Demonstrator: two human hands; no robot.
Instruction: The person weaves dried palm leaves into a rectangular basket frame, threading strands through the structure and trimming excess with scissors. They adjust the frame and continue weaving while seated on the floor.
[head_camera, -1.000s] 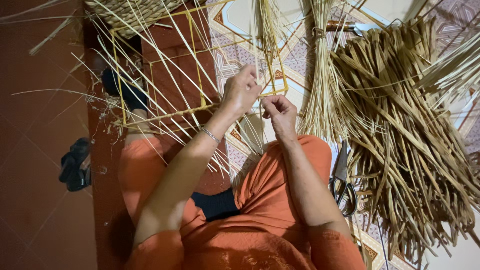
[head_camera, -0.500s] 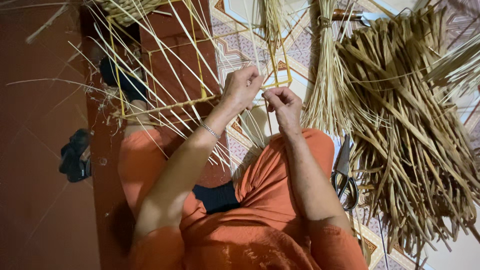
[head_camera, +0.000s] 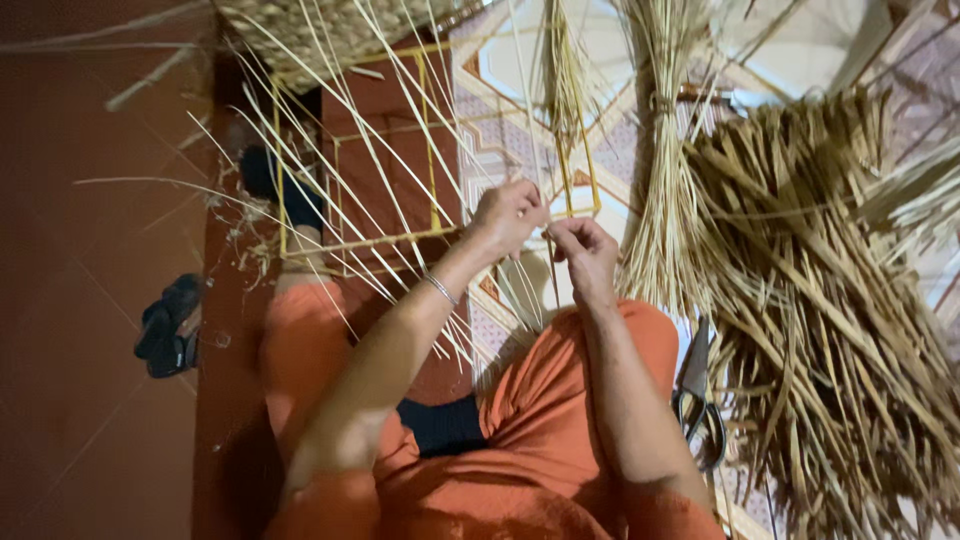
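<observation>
Above the orange-clad lap, both hands pinch thin straw strands beside a yellow frame.

Left hand (head_camera: 507, 215) and right hand (head_camera: 585, 250) have their fingers closed on pale strands (head_camera: 545, 255) between them. Many loose strands still fan over the yellow frame (head_camera: 350, 240), so the weaving looks early; a tied bundle (head_camera: 660, 200), a big straw heap (head_camera: 820, 300) and scissors (head_camera: 697, 400) lie on the floor.

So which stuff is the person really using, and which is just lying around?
In use: left hand, right hand, thin straw strands, yellow frame, tied straw bundle.
Lying about: scissors, dark sandal, dry leaf pile.
</observation>
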